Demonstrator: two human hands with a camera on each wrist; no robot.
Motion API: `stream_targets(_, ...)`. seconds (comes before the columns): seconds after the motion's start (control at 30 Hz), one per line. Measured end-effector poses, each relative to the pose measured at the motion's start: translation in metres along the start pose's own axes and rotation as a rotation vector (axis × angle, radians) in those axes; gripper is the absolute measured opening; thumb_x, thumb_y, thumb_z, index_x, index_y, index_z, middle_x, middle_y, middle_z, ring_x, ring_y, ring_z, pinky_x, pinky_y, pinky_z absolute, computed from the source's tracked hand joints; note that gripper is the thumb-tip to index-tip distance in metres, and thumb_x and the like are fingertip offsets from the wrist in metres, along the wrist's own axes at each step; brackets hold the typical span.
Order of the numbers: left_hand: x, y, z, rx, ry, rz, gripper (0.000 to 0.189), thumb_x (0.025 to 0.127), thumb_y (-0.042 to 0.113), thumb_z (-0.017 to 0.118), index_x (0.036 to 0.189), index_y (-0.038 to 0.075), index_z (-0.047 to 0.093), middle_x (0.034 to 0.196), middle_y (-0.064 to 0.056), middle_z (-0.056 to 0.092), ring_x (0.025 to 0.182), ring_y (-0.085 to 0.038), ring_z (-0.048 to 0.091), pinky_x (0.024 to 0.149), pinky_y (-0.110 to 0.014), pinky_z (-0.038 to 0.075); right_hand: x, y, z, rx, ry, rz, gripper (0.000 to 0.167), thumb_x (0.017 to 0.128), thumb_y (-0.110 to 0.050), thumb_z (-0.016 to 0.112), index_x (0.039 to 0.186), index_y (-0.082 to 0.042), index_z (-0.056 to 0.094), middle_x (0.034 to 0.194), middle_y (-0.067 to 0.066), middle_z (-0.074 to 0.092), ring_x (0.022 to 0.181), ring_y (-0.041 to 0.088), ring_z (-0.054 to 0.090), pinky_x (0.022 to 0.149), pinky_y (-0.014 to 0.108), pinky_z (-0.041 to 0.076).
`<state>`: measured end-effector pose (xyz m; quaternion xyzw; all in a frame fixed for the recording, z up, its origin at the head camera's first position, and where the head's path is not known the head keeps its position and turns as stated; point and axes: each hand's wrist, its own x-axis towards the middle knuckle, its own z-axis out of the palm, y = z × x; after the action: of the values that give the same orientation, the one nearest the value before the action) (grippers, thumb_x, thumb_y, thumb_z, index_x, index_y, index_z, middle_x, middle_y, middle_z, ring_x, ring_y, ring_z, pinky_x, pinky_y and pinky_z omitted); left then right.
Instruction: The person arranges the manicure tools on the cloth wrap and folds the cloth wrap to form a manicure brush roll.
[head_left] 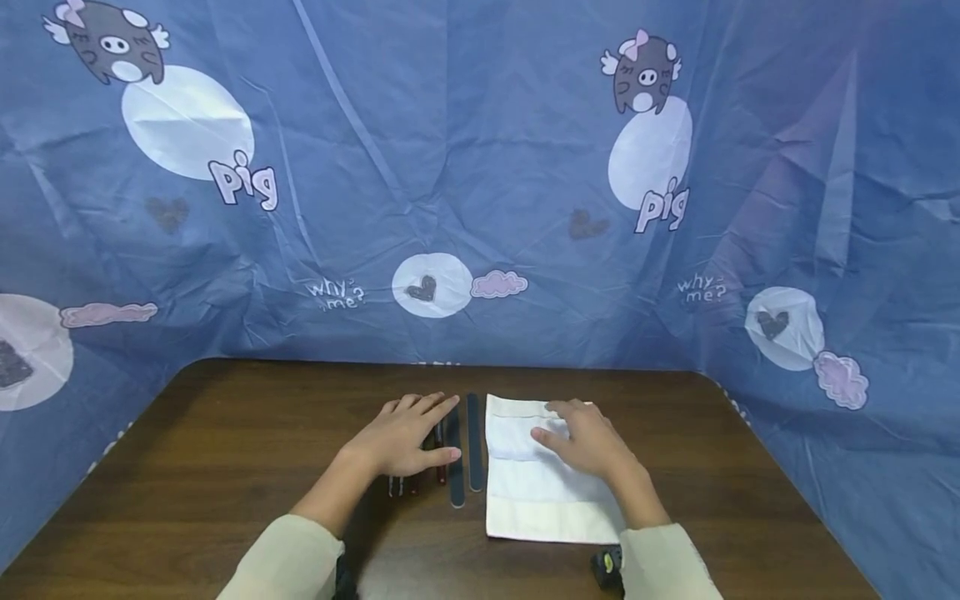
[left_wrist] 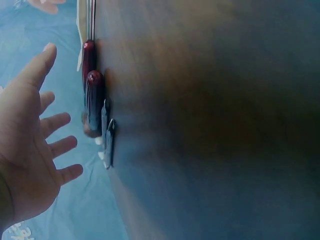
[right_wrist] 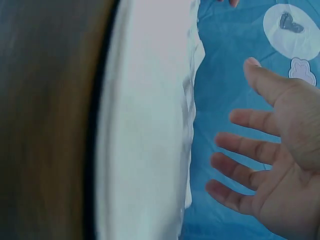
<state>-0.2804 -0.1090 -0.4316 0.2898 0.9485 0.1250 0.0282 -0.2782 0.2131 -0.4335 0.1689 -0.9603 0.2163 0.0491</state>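
My left hand (head_left: 401,437) hovers palm down with spread fingers over a row of slim tools, partly hiding them. Among these are a dark red handle (left_wrist: 93,92) and small grey metal pieces (left_wrist: 109,142), whose kind I cannot tell. Just right of that hand lie two dark, round-ended flat strips like nail files, one (head_left: 457,467) and another (head_left: 474,442). Over a white cloth (head_left: 525,479) with crosswise fold lines is my right hand (head_left: 588,446), its fingers spread. In the right wrist view a gap shows between the right hand and the cloth (right_wrist: 145,130).
The brown wooden table (head_left: 247,467) has rounded far corners. A blue printed curtain (head_left: 450,183) hangs behind it and along both sides. A black wrist device (head_left: 607,567) sits by the right sleeve.
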Motion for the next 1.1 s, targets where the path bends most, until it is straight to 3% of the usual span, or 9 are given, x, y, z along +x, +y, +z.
stream_targets(0.37, 0.017, 0.003, 0.008, -0.027, -0.049, 0.003, 0.084, 0.097, 0.066, 0.053, 0.163, 0.021, 0.028, 0.163, -0.011, 0.035, 0.146, -0.037, 0.034, 0.115, -0.063, 0.027, 0.009, -0.019, 0.016, 0.110, -0.072, 0.002, 0.047, 0.091, -0.034, 0.078, 0.126, -0.004, 0.070, 0.114, 0.016, 0.072, 0.111, 0.034, 0.066, 0.098, 0.053, 0.050)
stream_targets(0.77, 0.034, 0.003, 0.009, -0.020, -0.065, 0.005, 0.084, 0.099, 0.063, 0.054, 0.163, 0.017, 0.027, 0.163, -0.011, 0.034, 0.147, -0.035, 0.032, 0.117, -0.061, 0.025, 0.018, -0.021, 0.025, 0.134, -0.130, -0.175, 0.043, 0.086, -0.024, 0.084, 0.122, -0.005, 0.071, 0.101, 0.008, 0.072, 0.091, 0.022, 0.064, 0.085, 0.044, 0.053)
stream_targets(1.1, 0.049, 0.001, 0.012, -0.005, -0.058, -0.004, 0.083, 0.099, 0.063, 0.053, 0.163, 0.016, 0.027, 0.163, -0.010, 0.034, 0.148, -0.033, 0.031, 0.117, -0.058, 0.024, 0.018, -0.023, 0.030, 0.193, -0.183, -0.170, 0.038, 0.082, -0.018, 0.087, 0.115, -0.006, 0.073, 0.092, 0.002, 0.067, 0.084, 0.017, 0.059, 0.079, 0.036, 0.050)
